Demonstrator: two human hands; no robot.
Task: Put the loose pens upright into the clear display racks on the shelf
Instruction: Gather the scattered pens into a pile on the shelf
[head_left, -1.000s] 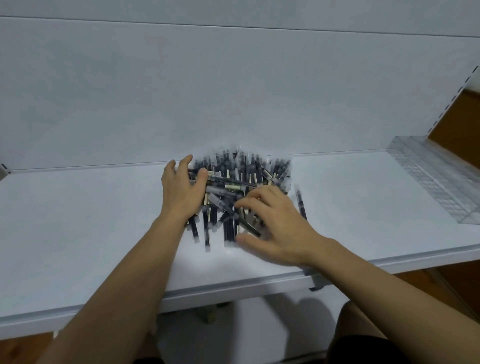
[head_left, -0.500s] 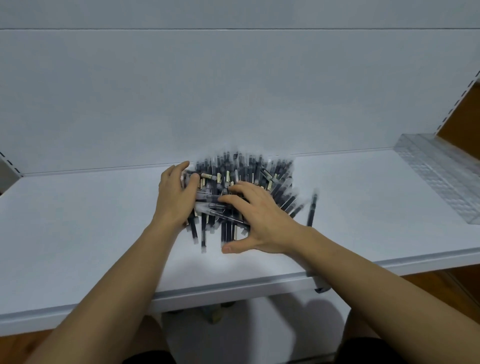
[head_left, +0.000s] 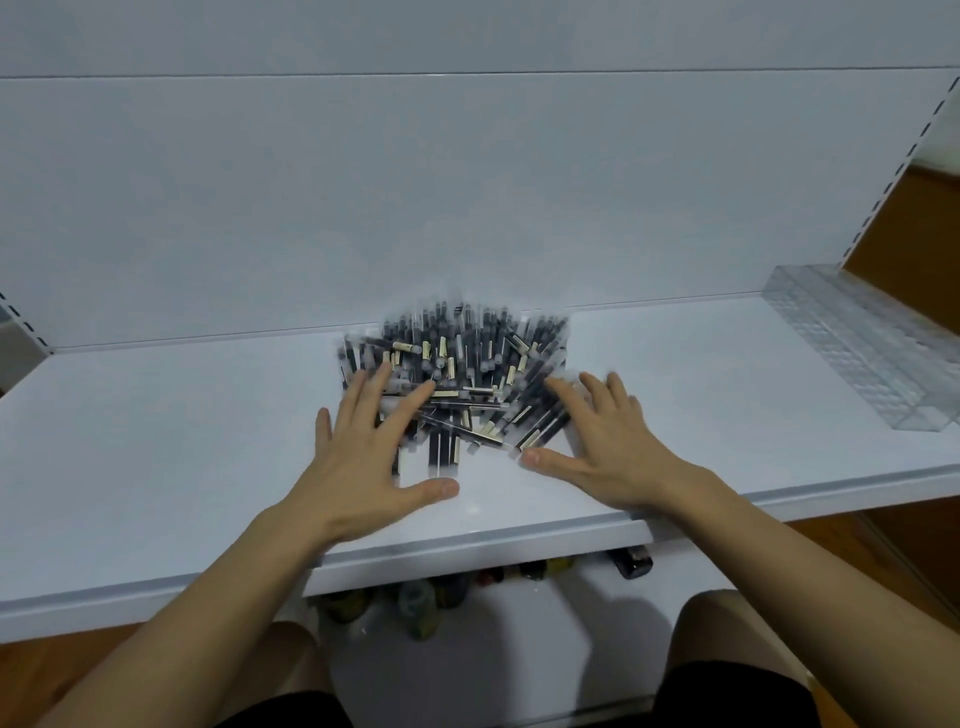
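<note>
A heap of loose dark pens (head_left: 462, 364) with clear caps and pale labels lies in the middle of the white shelf (head_left: 156, 441), against the back panel. My left hand (head_left: 374, 452) is spread flat, fingers straight, its fingertips on the heap's left front. My right hand (head_left: 602, 441) is spread the same way, fingertips at the heap's right front edge. Neither hand holds a pen. A clear display rack (head_left: 857, 348) lies at the shelf's far right end, with no pens visible in it.
The shelf's front edge (head_left: 467, 551) runs just below my wrists. Slotted uprights stand at both ends of the back panel. Under the shelf a few blurred small objects (head_left: 415, 597) sit on a lower level. My knees show at the bottom.
Both hands have drawn back toward me and spread apart with fingers straightened; before, they were cupped over the heap. The stray pen at the right has joined the heap.
</note>
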